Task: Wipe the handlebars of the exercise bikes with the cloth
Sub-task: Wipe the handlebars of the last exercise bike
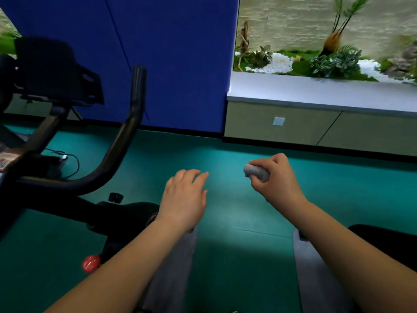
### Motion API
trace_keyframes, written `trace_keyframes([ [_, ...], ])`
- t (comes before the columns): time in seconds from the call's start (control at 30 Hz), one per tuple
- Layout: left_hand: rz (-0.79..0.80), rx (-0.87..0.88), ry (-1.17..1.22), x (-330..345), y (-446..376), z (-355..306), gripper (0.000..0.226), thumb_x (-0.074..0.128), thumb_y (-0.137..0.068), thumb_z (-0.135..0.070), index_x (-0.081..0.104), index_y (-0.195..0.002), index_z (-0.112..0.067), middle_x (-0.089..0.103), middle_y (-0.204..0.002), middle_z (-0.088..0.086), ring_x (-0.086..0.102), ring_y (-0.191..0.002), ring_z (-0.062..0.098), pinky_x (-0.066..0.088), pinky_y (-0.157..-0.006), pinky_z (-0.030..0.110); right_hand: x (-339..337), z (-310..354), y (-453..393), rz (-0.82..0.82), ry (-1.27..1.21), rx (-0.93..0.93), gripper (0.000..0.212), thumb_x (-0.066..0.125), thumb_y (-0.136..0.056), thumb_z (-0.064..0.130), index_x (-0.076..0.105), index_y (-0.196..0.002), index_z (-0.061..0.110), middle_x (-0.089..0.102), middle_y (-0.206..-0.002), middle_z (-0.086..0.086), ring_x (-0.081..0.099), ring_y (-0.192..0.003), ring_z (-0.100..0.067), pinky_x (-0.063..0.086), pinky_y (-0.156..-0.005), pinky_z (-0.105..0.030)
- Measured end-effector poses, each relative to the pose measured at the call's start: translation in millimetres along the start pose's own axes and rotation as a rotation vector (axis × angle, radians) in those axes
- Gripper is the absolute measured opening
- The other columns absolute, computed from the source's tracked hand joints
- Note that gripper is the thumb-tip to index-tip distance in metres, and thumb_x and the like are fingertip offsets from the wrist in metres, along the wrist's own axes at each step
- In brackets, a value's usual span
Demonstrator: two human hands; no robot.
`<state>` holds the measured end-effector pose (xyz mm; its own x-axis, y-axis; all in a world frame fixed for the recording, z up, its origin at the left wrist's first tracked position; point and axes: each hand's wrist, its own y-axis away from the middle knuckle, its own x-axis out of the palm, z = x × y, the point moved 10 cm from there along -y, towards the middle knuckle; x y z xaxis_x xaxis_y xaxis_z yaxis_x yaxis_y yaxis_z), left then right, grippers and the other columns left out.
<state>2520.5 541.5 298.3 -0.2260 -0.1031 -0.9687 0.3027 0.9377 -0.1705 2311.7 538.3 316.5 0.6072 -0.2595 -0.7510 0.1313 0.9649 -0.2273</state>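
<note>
A black exercise bike [45,168] stands at the left, with its curved black handlebar [117,150] rising to an upright grip near the blue wall. My right hand [274,179] grips a bunched grey cloth [256,172] in the air over the green floor, well to the right of the handlebar. My left hand [184,197] hovers flat with relaxed fingers and holds nothing, a short way right of the handlebar's bend. Neither hand touches the bike.
A blue wall panel [171,53] stands behind the bike. A low cabinet [316,123] with a planter of greenery and white pebbles [316,62] runs along the right. A cable [67,159] lies on the green floor [237,222]. A red knob [90,263] sits low on the bike.
</note>
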Motion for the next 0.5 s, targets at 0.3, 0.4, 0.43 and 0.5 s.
trace_keyframes([
  [0.3,0.201,-0.024,-0.108,56.6,-81.5,-9.1,0.055,0.041,-0.096,-0.042,0.029,-0.146,-0.024,0.045,-0.137,-0.002,0.038,-0.125,0.023,0.034,-0.102,0.038,-1.8,-33.2,-71.0,-0.012,0.105,0.011,0.023,0.065,-0.082,0.024,0.07,-0.104,0.027,0.04,-0.098,0.001,0.051,-0.075,-0.017,0.039,-0.067,-0.024],
  [0.4,0.201,-0.033,-0.087,67.0,-118.1,-9.0,0.054,0.041,-0.096,-0.042,0.029,-0.146,-0.023,0.046,-0.136,-0.001,0.039,-0.124,0.023,0.034,-0.1,0.037,-2.5,-41.2,-103.8,-0.008,0.115,0.017,0.024,0.064,-0.084,0.027,0.069,-0.107,0.028,0.041,-0.099,0.002,0.052,-0.076,-0.017,0.04,-0.067,-0.024],
  [0.43,0.2,-0.039,-0.082,70.2,-129.9,-7.4,0.054,0.04,-0.096,-0.042,0.03,-0.145,-0.023,0.047,-0.136,-0.001,0.039,-0.124,0.023,0.034,-0.1,0.037,-3.5,-43.7,-115.2,-0.01,0.116,0.015,0.024,0.064,-0.084,0.027,0.068,-0.108,0.028,0.041,-0.099,0.003,0.053,-0.076,-0.017,0.042,-0.067,-0.025],
  [0.5,0.209,-0.043,-0.08,77.3,-152.1,-4.0,0.054,0.04,-0.096,-0.043,0.029,-0.146,-0.024,0.046,-0.137,-0.002,0.039,-0.124,0.022,0.034,-0.1,0.037,-4.1,-50.0,-137.0,-0.013,0.138,0.019,0.026,0.063,-0.084,0.029,0.067,-0.11,0.029,0.041,-0.099,0.004,0.054,-0.077,-0.018,0.047,-0.068,-0.028],
])
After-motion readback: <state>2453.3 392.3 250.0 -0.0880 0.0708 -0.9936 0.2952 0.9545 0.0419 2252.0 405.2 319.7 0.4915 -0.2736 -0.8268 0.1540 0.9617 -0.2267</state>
